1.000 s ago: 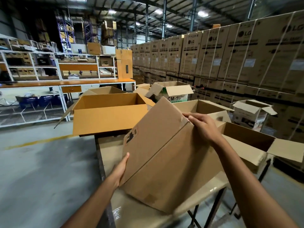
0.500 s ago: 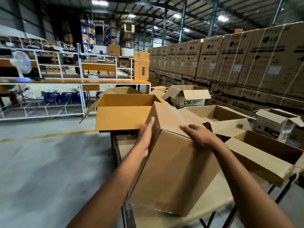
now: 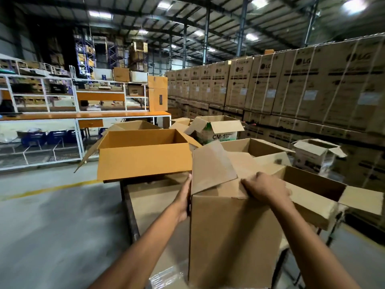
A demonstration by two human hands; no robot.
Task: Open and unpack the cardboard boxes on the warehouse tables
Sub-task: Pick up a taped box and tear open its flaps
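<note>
A plain brown cardboard box (image 3: 231,236) stands upright on the table (image 3: 150,207) right in front of me. Its left top flap (image 3: 212,167) sticks up, tilted. My left hand (image 3: 184,200) lies flat against the box's upper left side, fingers straight. My right hand (image 3: 265,187) rests on the box's top, fingers curled over the edge of a top flap. The inside of the box is hidden.
An open orange-brown box (image 3: 143,155) stands behind on the left. More open boxes sit at the right (image 3: 316,197) and behind, one marked CM-1 (image 3: 218,130). A wall of tall LG cartons (image 3: 291,84) lines the right. White shelving benches (image 3: 62,113) stand across the grey floor at left.
The box has gone from tilted to upright. My left hand rose from its lower side to the upper left edge. The left top flap now stands up.
</note>
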